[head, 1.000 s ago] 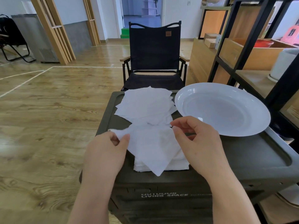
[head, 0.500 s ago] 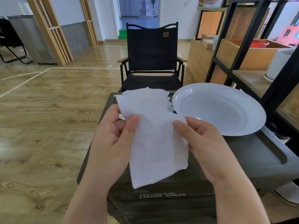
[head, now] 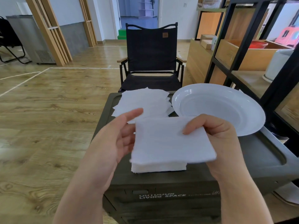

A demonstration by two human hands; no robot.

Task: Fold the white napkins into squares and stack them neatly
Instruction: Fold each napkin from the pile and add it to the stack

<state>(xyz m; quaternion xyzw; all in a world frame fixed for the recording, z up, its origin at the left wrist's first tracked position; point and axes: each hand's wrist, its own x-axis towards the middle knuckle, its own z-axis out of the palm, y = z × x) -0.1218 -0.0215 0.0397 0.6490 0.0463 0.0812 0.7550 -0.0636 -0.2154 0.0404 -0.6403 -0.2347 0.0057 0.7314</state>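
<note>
Both hands: right hand (head: 215, 133) now pinches the folded napkin (head: 171, 141), left hand (head: 113, 139) has eased open; the stack (head: 157, 168) just beneath awaits it.

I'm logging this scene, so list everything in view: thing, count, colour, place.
folded napkin: one, white, held above the stack.
stack: one pile of folded napkins, white, near edge of the box.
loose napkins: one fanned pile, count unclear, white, far side of the box.
plate: one, white, right side of the box, overhanging its edge.
box: one, dark green, under everything, white lettering on its front.
chair: one, black, behind the box.
shelf: one, black frame with wood boards, right.
left hand: fingers straight, beside the napkin's left edge.
right hand: grip on the napkin's right edge.
</note>
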